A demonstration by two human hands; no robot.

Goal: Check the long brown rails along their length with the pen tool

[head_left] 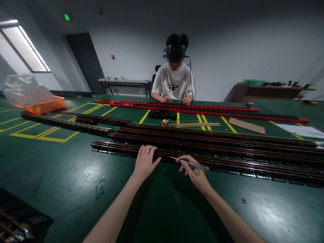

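Observation:
A long dark strip assembly (pixel 227 164) with copper-coloured rods along it lies crosswise on the green table in front of me. My left hand (pixel 146 160) rests on its near edge, fingers stretched over the top and thumb apart. Just to the right, my right hand (pixel 193 168) grips a screwdriver (pixel 198 165) with a clear purplish handle. Its thin metal shaft points left, towards the strip between my hands. Whether the tip touches the strip, I cannot tell. Behind it lie several similar strips (pixel 202 136), side by side.
Across the table a person (pixel 173 82) works at long red trays (pixel 215 109). An orange basket (pixel 43 105) holding a plastic bag stands at left. Thin wooden sticks (pixel 194 125), a cardboard piece (pixel 246 126) and white paper (pixel 301 130) lie beyond the strips. More dark strips (pixel 22 216) are at bottom left.

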